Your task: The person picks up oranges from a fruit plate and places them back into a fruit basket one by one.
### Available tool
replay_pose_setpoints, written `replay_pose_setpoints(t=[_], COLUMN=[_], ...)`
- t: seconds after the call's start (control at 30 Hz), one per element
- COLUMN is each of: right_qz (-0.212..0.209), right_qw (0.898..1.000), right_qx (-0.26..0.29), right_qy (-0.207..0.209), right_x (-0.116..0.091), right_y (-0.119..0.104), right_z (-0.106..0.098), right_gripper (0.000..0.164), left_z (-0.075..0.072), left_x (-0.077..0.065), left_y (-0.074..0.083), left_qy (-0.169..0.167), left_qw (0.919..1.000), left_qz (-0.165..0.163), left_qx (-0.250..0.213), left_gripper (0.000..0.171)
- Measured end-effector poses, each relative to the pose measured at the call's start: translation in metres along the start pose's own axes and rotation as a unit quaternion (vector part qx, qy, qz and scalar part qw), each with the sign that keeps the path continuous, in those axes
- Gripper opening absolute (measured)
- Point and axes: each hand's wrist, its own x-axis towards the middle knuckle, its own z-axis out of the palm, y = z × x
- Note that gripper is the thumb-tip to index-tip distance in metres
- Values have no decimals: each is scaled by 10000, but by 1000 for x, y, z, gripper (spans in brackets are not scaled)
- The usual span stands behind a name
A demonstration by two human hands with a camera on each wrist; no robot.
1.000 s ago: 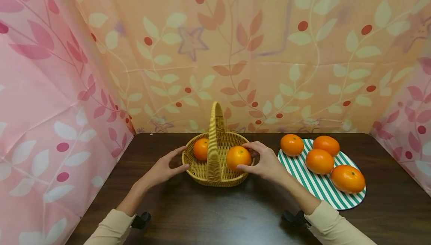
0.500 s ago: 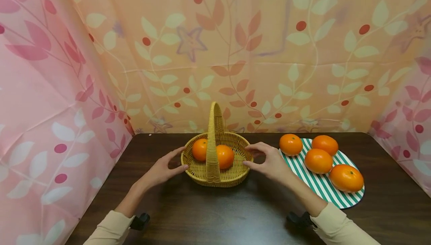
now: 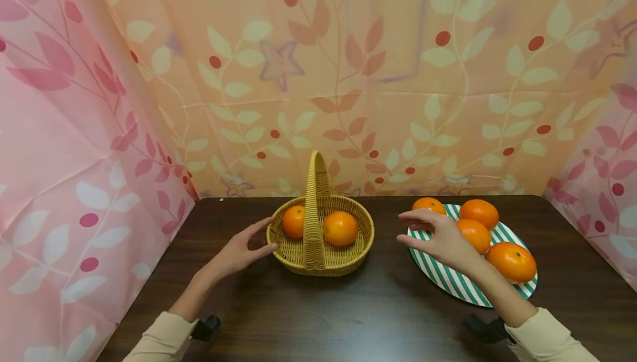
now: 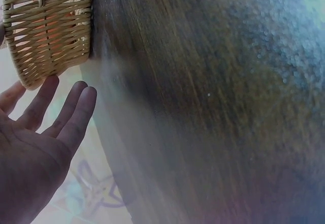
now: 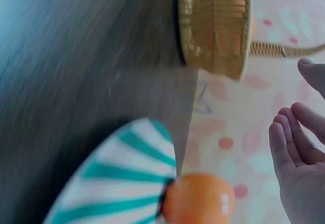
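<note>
A wicker basket point(image 3: 348, 265) with a tall arched handle stands on the table, holding two oranges. One orange point(image 3: 294, 222) lies left of the handle and the other orange point(image 3: 340, 228) right of it. My left hand point(image 3: 239, 252) is at the basket's left end, its fingers fairly straight and touching the wicker. In the left wrist view its fingertips meet the basket wall point(image 4: 48, 36). My right hand point(image 3: 443, 239) hovers over the left part of a green-and-white striped oval plate point(image 3: 450, 279), thumb and fingers apart with nothing between them. It partly hides the nearest oranges.
Several oranges lie on the plate, the biggest-looking orange point(image 3: 511, 262) at its front right. Dark wood table point(image 3: 318, 318) lies in front of the basket. A patterned cloth backdrop point(image 3: 278, 102) rises behind the table, with pink cloth at both sides.
My right hand has let go of an orange inside the basket, right of the handle. It has moved right, out of the basket and over the plate. The left hand has stayed put.
</note>
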Motion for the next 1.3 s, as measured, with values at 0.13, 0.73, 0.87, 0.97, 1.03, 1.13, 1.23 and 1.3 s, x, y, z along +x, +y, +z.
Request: replay_pose_setpoints(t=[0.13, 0.73, 0.87, 0.97, 1.03, 1.13, 1.23, 1.3], right_qz=[28, 54, 32, 123, 179, 277, 443, 604], right_qw=[9997, 9966, 9954, 9947, 9945, 9944, 9928, 9906], right_qx=[-219, -735, -861, -873, -851, -762, -797, -910], right_qy=[106, 357, 416, 521, 590, 674, 781, 827], right_x=[-7, -31, -37, -44, -49, -57, -67, -75], right_y=[5, 18, 26, 32, 35, 41, 48, 54], right_z=[-17, -76, -87, -96, -102, -113, -122, -128], right_gripper=[39, 34, 34, 34, 34, 34, 34, 35], left_z=[-1, 0, 0, 0, 0, 0, 1, 1], left_x=[-1, 0, 0, 1, 1, 2, 1, 1], left_y=[0, -2, -1, 0, 0, -1, -2, -2], left_qy=[42, 5, 11, 27, 31, 36, 16, 12], left_qw=[10000, 10000, 10000, 10000, 10000, 10000, 10000, 10000], left_qz=[48, -36, -30, -13, 10, 17, -6, -45], left_qx=[3, -2, -11, 11, 7, 7, 14, 26], left_gripper=[72, 73, 73, 74, 73, 73, 73, 74])
